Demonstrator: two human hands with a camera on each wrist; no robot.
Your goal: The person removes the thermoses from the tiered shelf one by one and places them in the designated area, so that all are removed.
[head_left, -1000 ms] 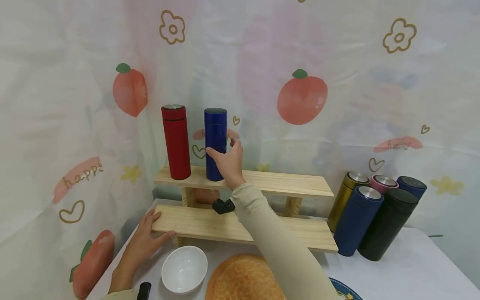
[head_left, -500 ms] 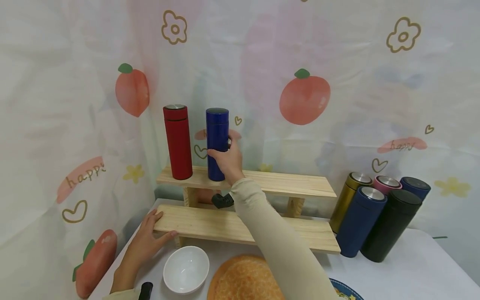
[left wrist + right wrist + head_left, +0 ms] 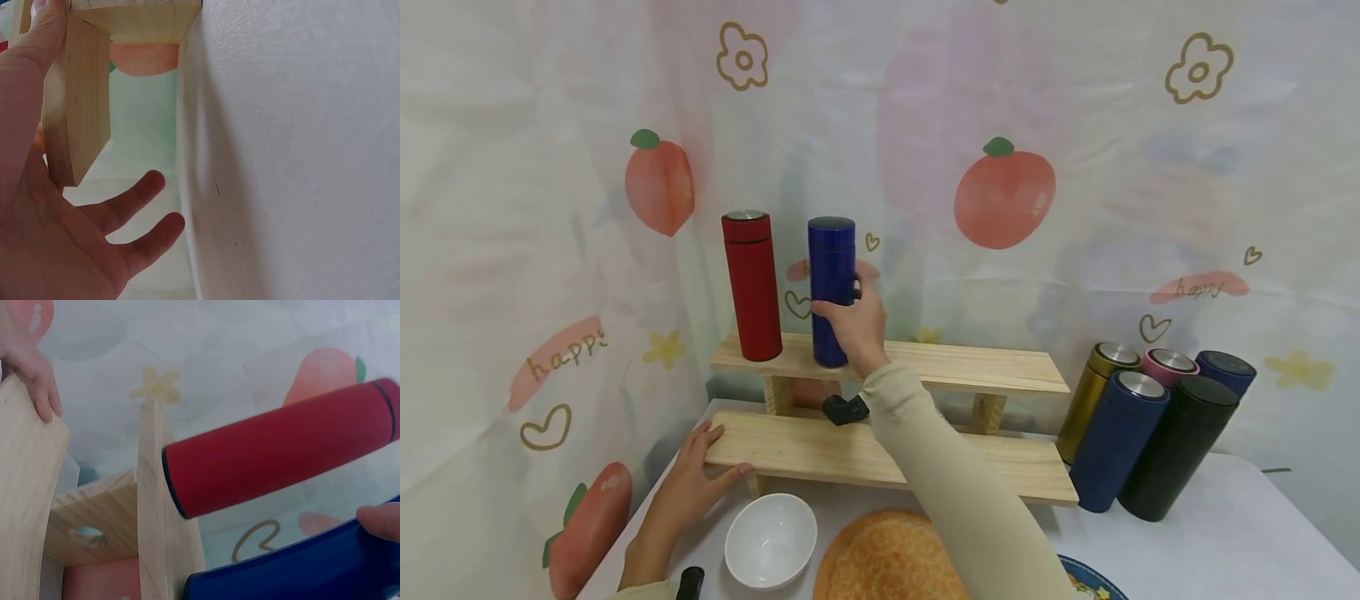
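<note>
While the right hand (image 3: pixel 853 327) clasps the blue flask (image 3: pixel 831 283), its grip hides the flask's lower side.

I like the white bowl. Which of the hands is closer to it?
Left. The left hand rests on the lower shelf just beside the white bowl; the right hand grips the blue bottle higher up.

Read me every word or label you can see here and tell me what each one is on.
"happy": pink brush stroke on the backdrop cloth, left of the shelves.
"happy": pink stroke on the cloth at right, small and faint.
A third pink stroke behind the blue flask: mostly hidden, unreadable.
The flasks show no readable labels.
</note>
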